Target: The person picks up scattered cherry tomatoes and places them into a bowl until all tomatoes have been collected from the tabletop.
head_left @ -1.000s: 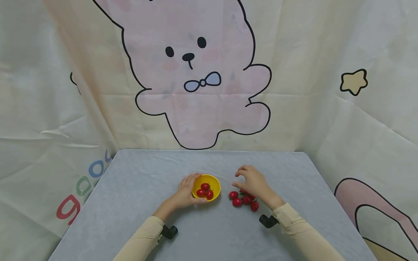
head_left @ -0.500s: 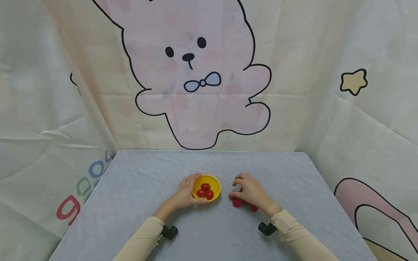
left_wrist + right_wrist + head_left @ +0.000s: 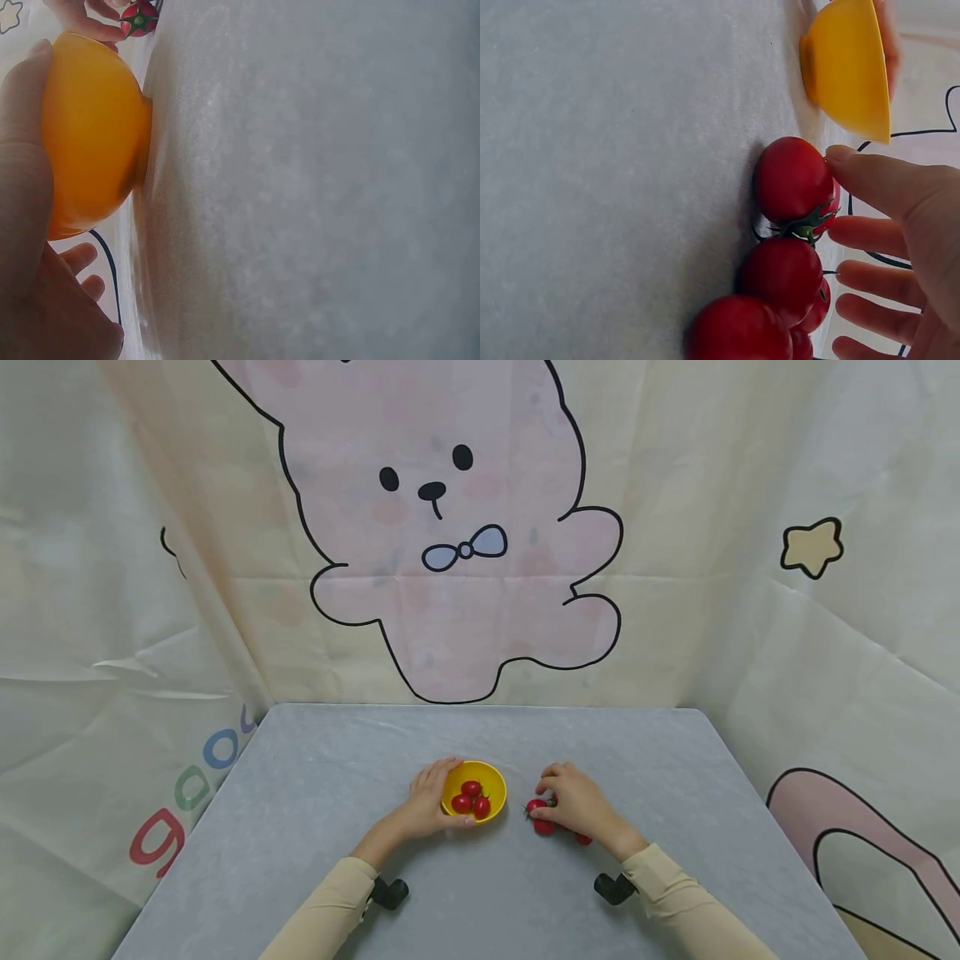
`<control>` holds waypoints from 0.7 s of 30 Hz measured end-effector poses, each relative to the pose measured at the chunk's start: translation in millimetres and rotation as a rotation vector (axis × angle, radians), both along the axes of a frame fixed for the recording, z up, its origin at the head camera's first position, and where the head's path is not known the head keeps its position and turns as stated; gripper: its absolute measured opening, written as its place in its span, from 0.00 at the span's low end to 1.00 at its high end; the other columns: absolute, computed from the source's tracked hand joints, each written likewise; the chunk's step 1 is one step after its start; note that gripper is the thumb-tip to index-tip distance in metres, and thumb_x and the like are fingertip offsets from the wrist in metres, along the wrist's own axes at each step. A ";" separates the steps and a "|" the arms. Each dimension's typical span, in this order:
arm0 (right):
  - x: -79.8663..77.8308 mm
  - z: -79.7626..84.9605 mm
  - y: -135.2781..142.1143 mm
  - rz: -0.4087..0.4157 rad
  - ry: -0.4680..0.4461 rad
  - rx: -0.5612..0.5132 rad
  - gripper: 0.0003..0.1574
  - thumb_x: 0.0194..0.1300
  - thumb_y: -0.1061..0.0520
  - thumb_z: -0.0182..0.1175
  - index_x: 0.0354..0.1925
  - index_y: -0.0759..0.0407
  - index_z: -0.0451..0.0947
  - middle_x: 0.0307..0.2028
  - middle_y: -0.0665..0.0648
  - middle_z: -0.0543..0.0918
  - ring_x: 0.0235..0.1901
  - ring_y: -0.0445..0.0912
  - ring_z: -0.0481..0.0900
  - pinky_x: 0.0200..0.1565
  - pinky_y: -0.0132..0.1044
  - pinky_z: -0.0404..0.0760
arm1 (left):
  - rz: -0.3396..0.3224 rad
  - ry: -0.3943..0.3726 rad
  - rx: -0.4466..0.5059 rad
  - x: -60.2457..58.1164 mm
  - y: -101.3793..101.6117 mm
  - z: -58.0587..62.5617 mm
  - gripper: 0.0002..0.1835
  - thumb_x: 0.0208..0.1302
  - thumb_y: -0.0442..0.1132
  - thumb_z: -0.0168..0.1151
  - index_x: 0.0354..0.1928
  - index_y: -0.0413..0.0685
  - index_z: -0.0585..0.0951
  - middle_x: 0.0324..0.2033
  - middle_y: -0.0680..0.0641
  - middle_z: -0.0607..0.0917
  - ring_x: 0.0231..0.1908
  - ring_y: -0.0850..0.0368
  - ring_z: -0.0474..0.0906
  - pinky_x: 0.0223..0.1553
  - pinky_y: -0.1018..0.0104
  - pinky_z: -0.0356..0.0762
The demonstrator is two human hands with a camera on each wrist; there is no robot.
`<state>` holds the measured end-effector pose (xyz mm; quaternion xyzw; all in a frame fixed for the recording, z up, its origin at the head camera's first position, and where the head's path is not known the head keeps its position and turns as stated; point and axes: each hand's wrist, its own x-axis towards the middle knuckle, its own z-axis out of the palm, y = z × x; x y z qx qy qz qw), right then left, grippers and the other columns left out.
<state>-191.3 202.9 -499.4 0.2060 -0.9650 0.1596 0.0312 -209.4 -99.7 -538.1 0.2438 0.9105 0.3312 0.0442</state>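
Note:
My left hand (image 3: pixel 427 802) holds the yellow bowl (image 3: pixel 498 793) by its side, thumb at the near rim and fingers round the far one. Three small red tomatoes (image 3: pixel 461 804) lie in the bowl. Over a cluster of tomatoes (image 3: pixel 543 827) on the table, my right hand (image 3: pixel 585 802) hovers with thumb and fingers apart. Seen from the right wrist, the thumb tip reaches the top of a front tomato (image 3: pixel 791 180), and the fingers lie beyond it; whether they touch is unclear. Green stems show on some tomatoes, and the hand hides part of the cluster in the head view.
A grey cloth covers the table (image 3: pixel 337 743). Behind it hangs a pale curtain (image 3: pixel 675 527) printed with a pink bear. Dark wrist mounts (image 3: pixel 390 893) stick out beside both cuffs. The bowl stands left of the loose tomatoes, with a gap between.
My right hand has come down and slightly nearer onto the tomatoes, then shifted a little, uncovering a tomato at the cluster's left. The left hand and bowl have stayed put.

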 end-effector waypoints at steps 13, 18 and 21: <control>-0.4 -1.3 -1.5 -0.010 0.004 0.031 0.20 0.49 0.38 0.76 0.30 0.51 0.87 0.46 0.54 0.84 0.47 0.51 0.78 0.51 0.49 0.81 | -0.004 -0.005 -0.019 -0.6 -1.0 -0.2 0.57 0.50 0.67 0.71 0.76 0.53 0.54 0.75 0.46 0.59 0.74 0.41 0.51 0.75 0.37 0.45; -0.1 -0.3 -3.1 -0.016 -0.017 0.036 0.19 0.49 0.38 0.76 0.29 0.50 0.87 0.46 0.54 0.84 0.48 0.52 0.78 0.53 0.50 0.81 | -0.001 -0.015 -0.019 -0.3 -0.4 -0.1 0.57 0.50 0.67 0.70 0.76 0.54 0.53 0.76 0.46 0.58 0.74 0.41 0.51 0.74 0.36 0.46; -0.2 0.2 -4.5 -0.016 -0.026 0.035 0.19 0.50 0.38 0.75 0.29 0.51 0.87 0.47 0.55 0.84 0.49 0.53 0.78 0.53 0.49 0.81 | 0.002 -0.023 -0.019 -0.8 -0.6 -0.3 0.57 0.50 0.67 0.70 0.76 0.54 0.53 0.76 0.46 0.57 0.74 0.41 0.50 0.75 0.36 0.45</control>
